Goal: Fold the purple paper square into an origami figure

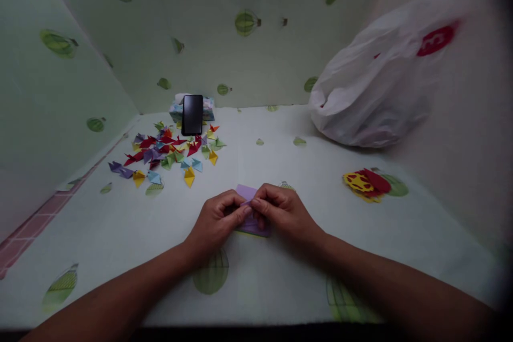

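Near the front middle of the table, my left hand and my right hand meet with thumbs and fingers pinched together. Between them is purple paper, its folds mostly covered by the fingers. Purple sheets lie under the hands, with a thin yellow-green edge showing at the bottom, like a small stack. Whether the pinched piece is separate from those sheets is hard to see. Beyond my left hand spreads a pile of small folded paper cranes in red, purple, yellow, green and blue.
A black phone leans against a tissue box behind the cranes. Red and yellow paper cutouts lie at the right. A large white plastic bag stands at the back right. Balloon-patterned cloth covers the table and walls.
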Available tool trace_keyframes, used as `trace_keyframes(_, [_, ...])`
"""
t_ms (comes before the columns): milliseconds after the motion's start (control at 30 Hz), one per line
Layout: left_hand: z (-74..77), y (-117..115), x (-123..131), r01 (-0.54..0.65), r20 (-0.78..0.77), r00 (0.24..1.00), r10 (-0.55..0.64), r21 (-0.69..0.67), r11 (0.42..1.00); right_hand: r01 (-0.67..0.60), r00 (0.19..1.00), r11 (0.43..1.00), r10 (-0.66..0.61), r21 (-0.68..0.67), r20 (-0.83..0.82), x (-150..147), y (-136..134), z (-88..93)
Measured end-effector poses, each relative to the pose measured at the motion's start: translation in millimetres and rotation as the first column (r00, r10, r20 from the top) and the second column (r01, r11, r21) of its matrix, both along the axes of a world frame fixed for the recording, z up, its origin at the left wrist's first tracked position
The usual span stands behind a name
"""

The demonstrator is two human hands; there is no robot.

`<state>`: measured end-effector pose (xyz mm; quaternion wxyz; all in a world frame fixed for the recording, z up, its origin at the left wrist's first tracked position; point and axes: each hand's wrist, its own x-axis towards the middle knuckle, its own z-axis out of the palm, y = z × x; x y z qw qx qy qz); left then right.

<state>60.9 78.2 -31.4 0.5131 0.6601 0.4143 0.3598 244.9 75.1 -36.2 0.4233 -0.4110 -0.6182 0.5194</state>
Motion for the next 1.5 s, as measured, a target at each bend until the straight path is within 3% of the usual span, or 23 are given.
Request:
trace_keyframes(233, [-1.1,-0.1,0.6,-0.040,0.029,0.999,0.042,-0.073,0.997,-0.074,0.994,0.997,0.070,-0.038,-0.080,0.6,4.6,-1.5])
trace_keyframes(467, [2.2,1.9,0.6,-0.043,-0.053,0.997,0.049,0.106,0.993,-0.025,0.999,0.999,0.024,0.031,0.027,1.2,5.6,-0.9])
trace_keyframes(633, [1.2,1.8,-0.3,-0.135,0.084,0.987,0.137,-0.027,0.991,-0.055,0.996,0.997,0.051,-0.053,-0.077,-2.4,4.1,-2.0])
trace_keyframes(700, [0.1,2.0,-0.1,-0.136,0.136,0.980,0.147,-0.089,0.987,-0.084,0.994,0.992,0.077,-0.099,-0.071,-4.0,3.0,-2.4])
trace_keyframes(800, [0.1,2.5,0.4,-0.109,0.172,0.977,0.125,-0.101,0.989,-0.093,0.995,0.993,0.091,-0.066,-0.031,-4.5,1.5,-2.1])
trace_keyframes(1000, [2.1,2.1,1.3,-0.094,0.167,0.980,0.112,-0.109,0.990,-0.143,0.990,0.990,0.143,0.013,0.008,-4.2,1.3,-1.9])
trace_keyframes(1167, [0.8,2.1,2.1,-0.070,0.149,0.985,0.091,-0.138,0.988,-0.134,0.991,0.990,0.134,-0.031,-0.021,-4.8,1.8,-1.1])
trace_keyframes(1400, [4.4,-2.2,2.5,-0.072,0.118,0.989,0.089,-0.135,0.988,-0.284,0.957,0.940,0.268,-0.188,-0.107,-4.4,-1.8,1.9])
trace_keyframes(1500, [4.7,-0.4,2.1,-0.054,0.117,0.990,0.073,-0.151,0.987,-0.211,0.976,0.962,0.198,-0.175,-0.089,-3.3,-1.6,1.9])
